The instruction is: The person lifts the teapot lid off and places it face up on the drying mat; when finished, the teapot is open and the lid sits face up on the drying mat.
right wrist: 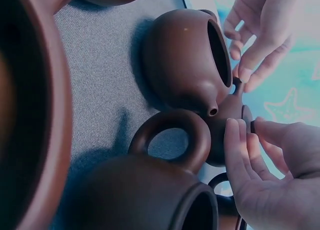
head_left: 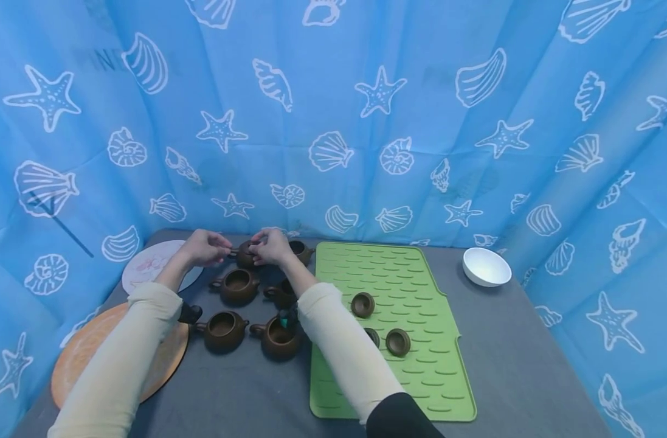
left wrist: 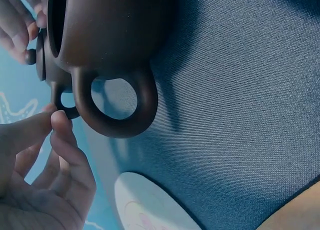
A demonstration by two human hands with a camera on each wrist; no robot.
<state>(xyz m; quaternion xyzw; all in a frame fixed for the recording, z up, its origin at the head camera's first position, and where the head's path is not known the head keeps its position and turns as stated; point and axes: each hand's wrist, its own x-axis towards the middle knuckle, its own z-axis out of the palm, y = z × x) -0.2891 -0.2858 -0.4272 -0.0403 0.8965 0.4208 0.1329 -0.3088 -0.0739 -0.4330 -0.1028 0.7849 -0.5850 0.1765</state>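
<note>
At the back left stands a small brown teapot (head_left: 244, 258) with its lid (right wrist: 246, 115) on top. My left hand (head_left: 204, 246) pinches this teapot's handle (left wrist: 70, 111) between thumb and forefinger. Across from it, my right hand (head_left: 272, 246) pinches the lid's knob (left wrist: 31, 56), its other fingers beside the teapot's body. Around them stand several lidless brown teapots: one (head_left: 238, 286) just in front, another (head_left: 300, 250) to the right, partly behind the right hand, and one (head_left: 283, 294) partly hidden by the right forearm. Two more teapots (head_left: 224, 331) (head_left: 281, 340) are nearer me.
Right of the teapots lies a green mat (head_left: 388, 267) bearing small round brown pieces (head_left: 363, 305), one partly hidden by my right sleeve. A white bowl (head_left: 486, 267) stands at the far right. A pale plate (head_left: 152, 264) and an orange-brown round board (head_left: 92, 340) lie left, beneath my left arm.
</note>
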